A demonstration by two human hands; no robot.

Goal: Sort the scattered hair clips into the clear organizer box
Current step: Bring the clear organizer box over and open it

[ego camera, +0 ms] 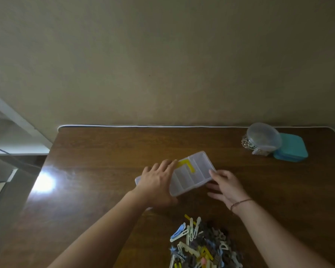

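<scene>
A clear organizer box (191,174) with several compartments lies slanted on the brown table, its lid down, with a yellow piece showing through near its far side. My left hand (157,182) lies flat over the box's left half, fingers spread on it. At the box's right near corner my right hand (226,185) touches the edge with its fingertips. A pile of hair clips (203,246) in blue, white, yellow, pink and dark colours sits at the table's near edge, below my hands.
A round clear lidded container (263,139) holding shiny metal bits stands at the back right, beside a teal box (291,150). The wooden table (97,161) meets the wall at its far edge. A bright reflection lies on the table's left side.
</scene>
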